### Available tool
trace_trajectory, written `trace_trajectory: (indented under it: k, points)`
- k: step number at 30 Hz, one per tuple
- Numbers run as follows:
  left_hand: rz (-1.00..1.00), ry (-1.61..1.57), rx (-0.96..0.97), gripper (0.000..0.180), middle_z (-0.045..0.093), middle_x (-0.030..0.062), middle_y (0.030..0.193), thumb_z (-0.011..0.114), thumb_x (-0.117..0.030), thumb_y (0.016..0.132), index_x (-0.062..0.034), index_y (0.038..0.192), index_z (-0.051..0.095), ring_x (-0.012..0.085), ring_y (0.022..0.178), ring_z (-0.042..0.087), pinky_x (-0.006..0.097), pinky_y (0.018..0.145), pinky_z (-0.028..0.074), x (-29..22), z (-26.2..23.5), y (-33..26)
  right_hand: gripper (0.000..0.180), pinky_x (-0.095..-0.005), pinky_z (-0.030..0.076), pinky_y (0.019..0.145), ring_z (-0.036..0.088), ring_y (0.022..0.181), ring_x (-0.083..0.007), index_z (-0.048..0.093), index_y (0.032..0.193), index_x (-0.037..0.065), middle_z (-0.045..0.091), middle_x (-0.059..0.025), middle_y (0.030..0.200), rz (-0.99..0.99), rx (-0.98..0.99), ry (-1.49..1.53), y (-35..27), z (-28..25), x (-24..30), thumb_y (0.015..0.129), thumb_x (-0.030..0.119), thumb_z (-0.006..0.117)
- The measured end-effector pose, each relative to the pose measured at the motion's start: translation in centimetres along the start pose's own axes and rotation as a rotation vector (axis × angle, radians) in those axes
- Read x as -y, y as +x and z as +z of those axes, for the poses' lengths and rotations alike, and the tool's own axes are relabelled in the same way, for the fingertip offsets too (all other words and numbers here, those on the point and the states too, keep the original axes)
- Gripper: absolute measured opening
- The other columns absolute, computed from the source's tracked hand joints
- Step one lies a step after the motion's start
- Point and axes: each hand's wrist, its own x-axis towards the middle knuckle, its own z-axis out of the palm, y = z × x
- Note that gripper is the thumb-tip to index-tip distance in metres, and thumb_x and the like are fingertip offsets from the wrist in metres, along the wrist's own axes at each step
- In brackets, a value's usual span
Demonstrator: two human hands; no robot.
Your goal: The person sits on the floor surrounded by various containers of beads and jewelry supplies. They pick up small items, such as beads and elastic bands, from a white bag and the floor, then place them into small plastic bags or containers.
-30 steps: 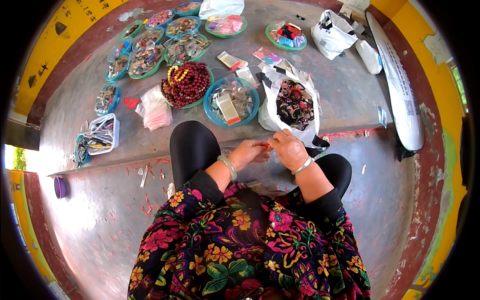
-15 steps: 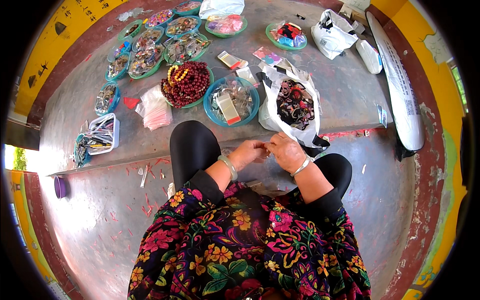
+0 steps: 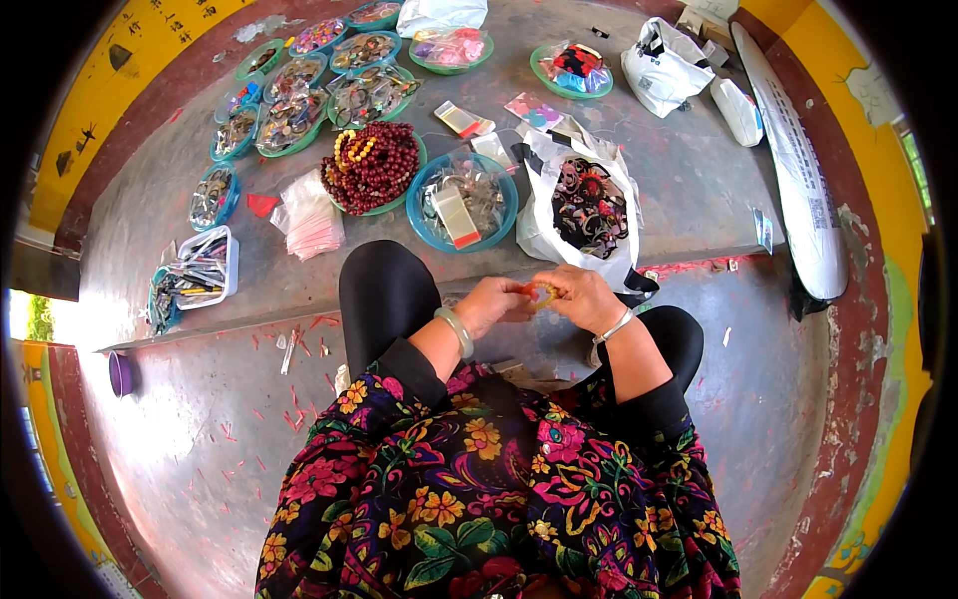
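My left hand (image 3: 493, 304) and my right hand (image 3: 587, 298) meet over my lap. My right fingers pinch a small yellowish ring-shaped band (image 3: 545, 294). Between the left fingertips is a small red-orange bit (image 3: 526, 290), too small to name, right against the band. Just beyond the hands stands a white plastic bag (image 3: 539, 225) with its mouth wide, full of dark and colourful bands (image 3: 591, 208). Left of it, a blue basin (image 3: 415, 228) holds clear plastic packets and a small white-and-red carton (image 3: 456, 219).
A stack of clear bags (image 3: 309, 225) lies beside a heap of dark red beads (image 3: 364, 185). A white basket of pens (image 3: 232, 262) is at far left, with several filled basins behind. White sacks (image 3: 667, 75) and a long white package (image 3: 793, 170) lie right. The platform edge (image 3: 289, 314) runs before my knees.
The yellowish band and the red-orange bit have come into view between my fingers. My right hand has turned and shifted slightly right; my left has barely moved.
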Motion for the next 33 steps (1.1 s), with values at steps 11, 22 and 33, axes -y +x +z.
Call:
trace_trajectory:
  k: [11, 22, 33]
  points:
    - [0.026, -0.015, 0.163, 0.034, 0.061, 0.0066, 0.099, 0.057, -0.006, 0.081, -0.0017, 0.115, 0.052, 0.0160, 0.090, 0.060, 0.028, 0.082, 0.047, -0.6, 0.5, -0.6, 0.025, -0.0338, 0.047, 0.064, 0.058, 0.071, -0.0299, 0.063, 0.092, 0.005, 0.057, -0.0123, 0.081, -0.117, -0.107, -0.139, -0.4, 0.4, -1.2, 0.068, 0.001, 0.056]
    - [-0.077, 0.143, 0.128, 0.041, 0.061, 0.0029, 0.102, 0.058, -0.010, 0.082, -0.0134, 0.122, 0.048, 0.0144, 0.092, 0.060, 0.024, 0.066, 0.048, -2.2, 1.4, -2.0, 0.022, -0.0331, 0.047, 0.063, 0.058, 0.073, -0.0290, 0.063, 0.088, 0.005, 0.056, -0.0111, 0.081, -0.175, -0.167, -0.130, -0.4, -0.2, -1.1, 0.068, 0.001, 0.057]
    - [-0.092, 0.186, 0.196, 0.028, 0.061, 0.0008, 0.101, 0.059, -0.017, 0.083, -0.0135, 0.110, 0.054, 0.0120, 0.090, 0.060, 0.022, 0.064, 0.046, -2.2, 1.2, -1.8, 0.019, -0.0324, 0.047, 0.062, 0.057, 0.073, -0.0281, 0.063, 0.085, 0.005, 0.056, -0.0103, 0.081, -0.223, -0.202, -0.084, -0.1, 0.0, -1.0, 0.068, 0.000, 0.057]
